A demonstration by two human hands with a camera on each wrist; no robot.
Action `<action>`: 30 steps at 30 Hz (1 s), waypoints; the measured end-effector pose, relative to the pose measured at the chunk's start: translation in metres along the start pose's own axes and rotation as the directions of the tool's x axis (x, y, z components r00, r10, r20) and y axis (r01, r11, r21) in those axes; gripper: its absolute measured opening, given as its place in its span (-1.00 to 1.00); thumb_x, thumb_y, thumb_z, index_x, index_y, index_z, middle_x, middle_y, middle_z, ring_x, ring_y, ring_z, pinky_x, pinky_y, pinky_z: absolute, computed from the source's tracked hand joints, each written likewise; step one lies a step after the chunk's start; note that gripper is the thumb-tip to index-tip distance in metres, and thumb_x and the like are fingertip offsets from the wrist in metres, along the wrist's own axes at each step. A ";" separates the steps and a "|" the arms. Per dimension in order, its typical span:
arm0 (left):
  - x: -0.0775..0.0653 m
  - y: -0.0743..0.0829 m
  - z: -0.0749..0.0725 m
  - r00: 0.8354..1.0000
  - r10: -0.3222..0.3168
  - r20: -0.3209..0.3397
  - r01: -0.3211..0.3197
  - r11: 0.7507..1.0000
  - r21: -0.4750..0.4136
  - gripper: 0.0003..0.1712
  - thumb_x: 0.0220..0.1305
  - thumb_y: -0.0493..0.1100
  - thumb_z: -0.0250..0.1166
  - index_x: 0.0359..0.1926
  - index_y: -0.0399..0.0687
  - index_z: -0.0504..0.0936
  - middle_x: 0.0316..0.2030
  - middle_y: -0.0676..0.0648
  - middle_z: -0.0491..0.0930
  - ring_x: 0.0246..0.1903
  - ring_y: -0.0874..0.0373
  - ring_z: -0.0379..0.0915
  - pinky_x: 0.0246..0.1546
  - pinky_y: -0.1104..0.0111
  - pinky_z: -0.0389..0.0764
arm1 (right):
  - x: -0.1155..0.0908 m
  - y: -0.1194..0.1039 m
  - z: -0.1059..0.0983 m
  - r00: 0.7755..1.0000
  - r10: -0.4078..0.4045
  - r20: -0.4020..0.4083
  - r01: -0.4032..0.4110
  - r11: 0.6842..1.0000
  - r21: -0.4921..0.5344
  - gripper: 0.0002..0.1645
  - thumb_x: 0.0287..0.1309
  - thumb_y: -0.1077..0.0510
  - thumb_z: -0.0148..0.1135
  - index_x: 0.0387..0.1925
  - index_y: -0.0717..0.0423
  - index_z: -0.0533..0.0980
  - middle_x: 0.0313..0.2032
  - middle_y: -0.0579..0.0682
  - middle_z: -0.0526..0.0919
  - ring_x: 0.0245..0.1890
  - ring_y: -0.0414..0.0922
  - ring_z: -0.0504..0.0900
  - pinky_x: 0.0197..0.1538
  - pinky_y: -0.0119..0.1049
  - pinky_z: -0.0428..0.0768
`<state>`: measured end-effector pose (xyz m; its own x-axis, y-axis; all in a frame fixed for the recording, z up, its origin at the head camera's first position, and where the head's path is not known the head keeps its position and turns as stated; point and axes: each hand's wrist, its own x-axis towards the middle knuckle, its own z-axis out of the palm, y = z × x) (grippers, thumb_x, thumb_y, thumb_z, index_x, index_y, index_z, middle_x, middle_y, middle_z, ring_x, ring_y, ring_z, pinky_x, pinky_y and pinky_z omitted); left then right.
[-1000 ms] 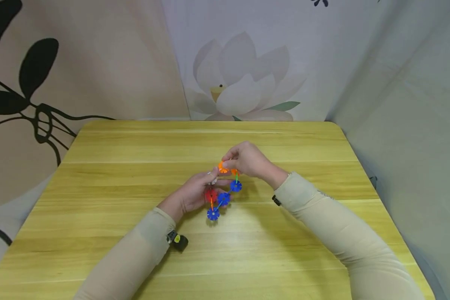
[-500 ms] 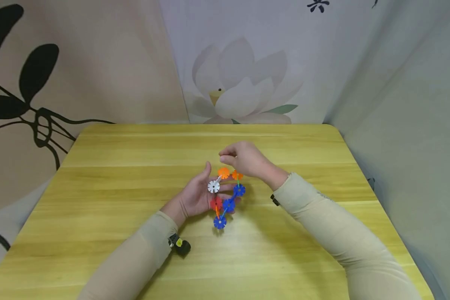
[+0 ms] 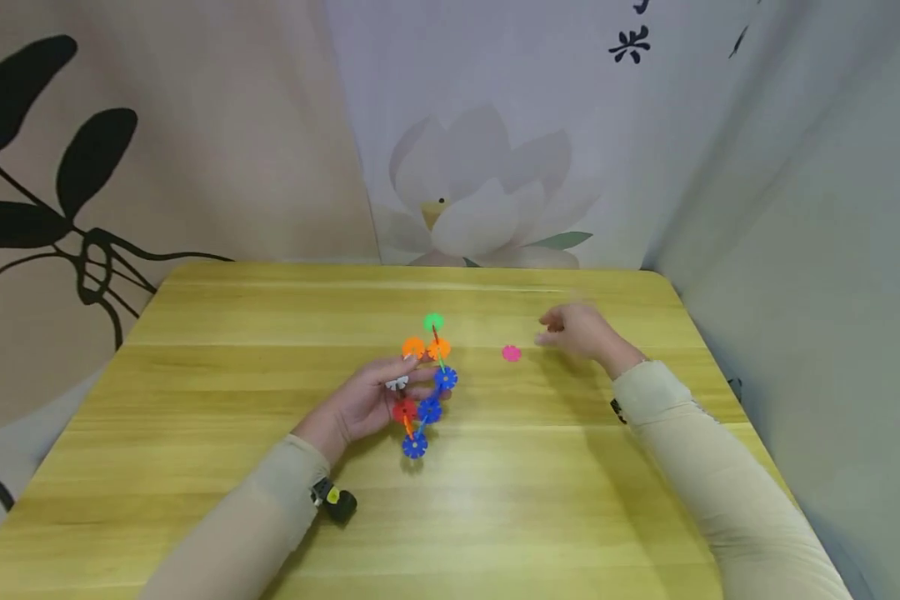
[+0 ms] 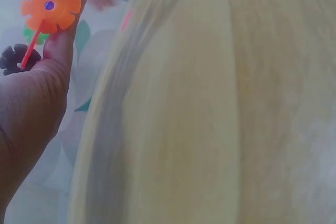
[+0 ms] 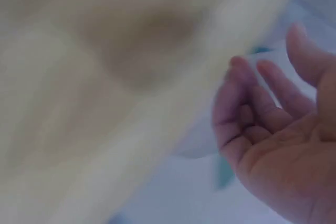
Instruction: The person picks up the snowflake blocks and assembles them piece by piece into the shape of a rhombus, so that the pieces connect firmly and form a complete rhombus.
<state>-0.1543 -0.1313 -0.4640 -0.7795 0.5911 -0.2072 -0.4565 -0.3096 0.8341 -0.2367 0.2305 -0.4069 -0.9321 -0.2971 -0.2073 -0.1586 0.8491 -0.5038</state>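
A ring-like chain of notched plastic discs, with several blue discs (image 3: 429,409), a red disc (image 3: 404,410), orange discs (image 3: 413,348) and a green disc (image 3: 433,321), is held by my left hand (image 3: 363,400). The thumb presses by the white disc (image 3: 397,383) near the upper left of the chain. In the left wrist view, an orange disc (image 4: 51,4) shows beyond the thumb. To the right, my blurred right hand (image 3: 581,336) holds nothing, its fingers loosely bent. A pink disc (image 3: 512,353) is between the hands; whether it touches the table is unclear.
A wooden table (image 3: 570,517) lies under both hands. Behind it hangs a curtain (image 3: 495,100) with a printed flower. A wrist camera (image 3: 339,506) sits below the left sleeve cuff.
My right hand has moved right, away from the chain. The pink disc has come into view, and so has the green disc on top of the chain. The left hand has shifted slightly left, its thumb lowered.
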 end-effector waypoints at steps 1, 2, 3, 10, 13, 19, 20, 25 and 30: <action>0.000 -0.001 0.000 1.000 -0.008 -0.014 0.008 1.000 0.009 -0.62 0.72 -0.03 0.02 0.18 -0.28 0.50 -0.04 0.04 0.86 -0.11 0.18 0.82 -0.17 0.39 0.82 | -0.001 0.013 0.005 1.000 0.013 0.020 -0.012 1.000 -0.023 -0.40 0.55 -0.03 0.27 0.38 0.30 0.53 0.29 0.30 0.67 0.32 0.24 0.62 0.41 0.18 0.60; 0.000 -0.003 0.001 1.000 -0.015 -0.016 0.015 1.000 0.011 -0.63 0.72 -0.04 0.03 0.18 -0.28 0.49 -0.04 0.04 0.86 -0.10 0.17 0.82 -0.16 0.39 0.83 | -0.002 0.022 0.008 0.999 0.018 0.034 -0.017 0.999 -0.042 -0.38 0.55 -0.04 0.26 0.40 0.30 0.51 0.31 0.31 0.65 0.34 0.26 0.60 0.43 0.19 0.58; 0.001 -0.004 0.001 1.000 -0.020 -0.018 0.020 1.000 0.022 -0.65 0.72 -0.03 0.03 0.17 -0.23 0.48 -0.02 0.06 0.85 -0.11 0.19 0.82 -0.17 0.41 0.81 | -0.004 0.029 0.012 0.999 0.023 0.040 -0.021 0.998 -0.055 -0.37 0.56 -0.06 0.25 0.41 0.28 0.51 0.32 0.31 0.64 0.36 0.26 0.59 0.45 0.20 0.56; 0.007 -0.007 0.004 0.996 -0.039 -0.079 0.047 0.993 0.107 -0.61 0.70 0.00 0.05 0.15 -0.25 0.56 0.01 0.11 0.82 -0.14 0.23 0.78 -0.19 0.47 0.72 | -0.003 0.003 0.033 0.996 0.032 0.078 -0.018 0.986 -0.164 -0.23 0.48 -0.29 0.27 0.51 0.00 0.47 0.41 0.19 0.60 0.46 0.25 0.51 0.53 0.22 0.47; 0.010 -0.006 0.008 0.995 -0.058 -0.083 0.066 0.993 0.102 -0.46 0.72 0.05 -0.01 0.39 -0.29 0.38 0.01 0.12 0.81 -0.16 0.24 0.79 -0.27 0.50 0.69 | 0.002 -0.013 0.042 0.996 0.038 0.082 -0.018 0.972 -0.234 -0.22 0.43 -0.29 0.33 0.50 -0.02 0.49 0.44 0.14 0.57 0.49 0.24 0.49 0.54 0.18 0.48; 0.015 -0.002 0.016 0.994 -0.082 -0.073 0.083 0.996 0.019 -0.39 0.73 0.20 -0.12 0.48 -0.09 0.09 0.04 0.04 0.78 -0.23 0.22 0.80 -0.33 0.46 0.74 | 0.010 -0.024 0.055 0.995 0.101 -0.001 -0.098 0.961 -0.260 -0.41 0.38 -0.08 0.44 0.36 -0.01 0.61 0.36 0.05 0.66 0.40 0.19 0.60 0.38 0.12 0.65; 0.015 -0.002 0.017 0.994 -0.082 -0.078 0.083 0.997 0.009 -0.45 0.73 0.22 -0.13 0.39 -0.04 0.11 0.03 0.02 0.78 -0.24 0.20 0.81 -0.33 0.45 0.75 | 0.011 -0.024 0.056 0.994 0.110 -0.009 -0.108 0.962 -0.249 -0.43 0.37 -0.05 0.46 0.34 -0.01 0.63 0.35 0.04 0.67 0.39 0.18 0.61 0.37 0.12 0.65; 0.016 0.003 0.019 0.991 -0.091 -0.097 0.091 0.996 -0.008 -0.36 0.71 0.32 -0.23 0.37 -0.09 -0.02 0.02 -0.04 0.78 -0.25 0.15 0.81 -0.32 0.41 0.77 | 0.014 -0.030 0.056 0.992 0.124 -0.011 -0.123 0.960 -0.253 -0.42 0.34 -0.01 0.50 0.33 0.03 0.64 0.33 0.10 0.68 0.39 0.19 0.60 0.40 0.12 0.63; 0.016 0.002 0.021 0.987 -0.110 -0.120 0.108 0.994 -0.026 -0.02 0.69 0.38 -0.26 0.61 -0.28 -0.38 0.02 -0.04 0.77 -0.27 0.16 0.80 -0.37 0.43 0.74 | 0.018 -0.033 0.054 0.995 0.102 0.005 -0.096 0.952 -0.291 -0.40 0.34 0.02 0.50 0.36 -0.01 0.62 0.36 0.14 0.66 0.40 0.22 0.58 0.42 0.11 0.62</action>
<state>-0.1592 -0.1068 -0.4552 -0.7706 0.5276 -0.3576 -0.5485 -0.2633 0.7936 -0.2302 0.1734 -0.4393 -0.9419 -0.2108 -0.2614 -0.1559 0.9639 -0.2156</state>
